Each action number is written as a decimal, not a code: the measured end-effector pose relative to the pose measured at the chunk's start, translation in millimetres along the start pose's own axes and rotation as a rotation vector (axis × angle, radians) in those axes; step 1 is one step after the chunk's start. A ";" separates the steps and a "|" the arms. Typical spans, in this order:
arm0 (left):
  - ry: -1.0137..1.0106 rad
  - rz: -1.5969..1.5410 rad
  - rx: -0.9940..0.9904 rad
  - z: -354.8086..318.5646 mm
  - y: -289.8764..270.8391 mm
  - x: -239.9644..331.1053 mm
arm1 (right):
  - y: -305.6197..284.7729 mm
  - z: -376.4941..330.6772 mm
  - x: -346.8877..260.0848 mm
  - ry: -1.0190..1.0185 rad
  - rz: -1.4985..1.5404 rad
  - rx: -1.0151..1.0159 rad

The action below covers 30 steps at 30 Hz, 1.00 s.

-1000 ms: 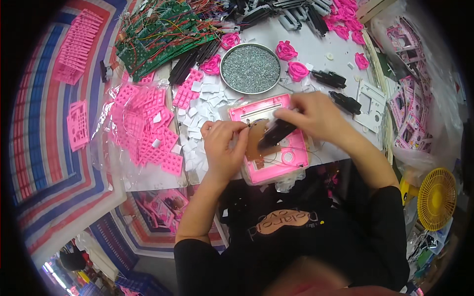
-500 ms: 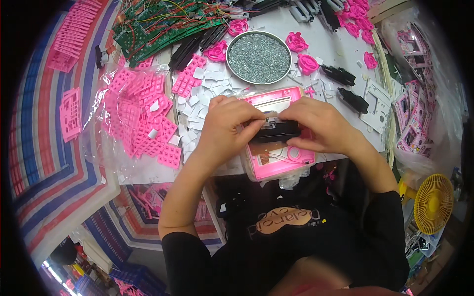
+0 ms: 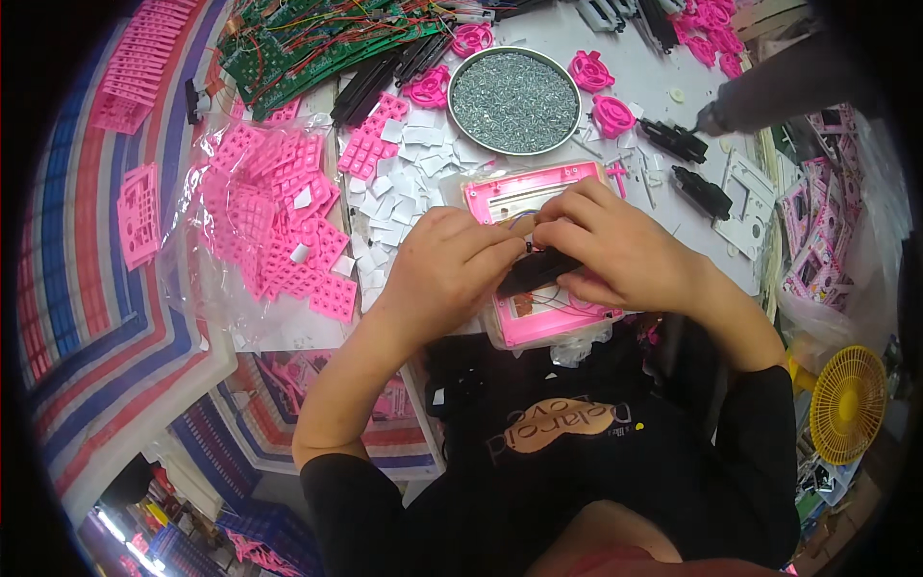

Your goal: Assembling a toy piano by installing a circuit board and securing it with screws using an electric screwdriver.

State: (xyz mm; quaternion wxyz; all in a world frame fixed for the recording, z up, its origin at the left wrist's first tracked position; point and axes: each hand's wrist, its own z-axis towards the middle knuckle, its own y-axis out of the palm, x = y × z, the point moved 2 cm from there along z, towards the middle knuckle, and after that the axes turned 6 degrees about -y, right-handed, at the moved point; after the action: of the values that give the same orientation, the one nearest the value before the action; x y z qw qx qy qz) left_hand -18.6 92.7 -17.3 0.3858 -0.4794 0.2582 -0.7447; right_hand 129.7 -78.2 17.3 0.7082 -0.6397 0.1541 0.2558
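Both hands are closed on a long black plastic part [image 3: 536, 273], held over a pink plastic casing [image 3: 524, 336]. My left hand [image 3: 444, 264] pinches at its left end with thumb and forefinger. On the other side, my right hand [image 3: 620, 248] grips the right end, thumb below and fingers curled on top. Thin wires show between the fingertips; their exact hold is partly hidden. The pink casing lies face down on clear plastic wrap at the table's near edge, with white strips and thin wires inside.
Beyond the casing stands a round tin of small screws [image 3: 514, 101]. White paper pieces [image 3: 423, 144] and pink button sheets [image 3: 288, 212] lie to the left, green circuit boards [image 3: 298, 58] behind. At right are black parts [image 3: 700, 192], a white plate [image 3: 745, 202] and a blurred dark tapered tool [image 3: 769, 87].
The black part has tilted, its right end now higher, with both hands still on it. A dark tapered tool has come into view at the upper right. The whole view has shifted slightly.
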 end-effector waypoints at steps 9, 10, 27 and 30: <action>-0.537 -0.408 -0.123 4.1 1.4 6.2 | 3.2 5.9 -9.8 -0.030 -0.150 -0.029; -0.619 -0.458 -0.166 8.2 -1.2 6.2 | 3.0 6.3 -11.3 -0.024 -0.163 -0.032; -0.875 -0.543 -0.622 38.9 7.4 -24.6 | -69.1 -11.1 6.7 -0.023 -0.118 0.390; -0.823 -0.536 -0.624 55.3 5.9 -15.1 | -146.0 -54.6 80.1 0.025 -0.013 1.194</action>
State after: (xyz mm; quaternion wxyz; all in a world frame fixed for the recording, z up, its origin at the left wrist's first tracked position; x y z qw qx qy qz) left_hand 37.5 100.9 -7.0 0.0928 -0.8690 0.1639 -0.4576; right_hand 283.1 -126.1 87.0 0.9451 -0.1346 0.2756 0.1131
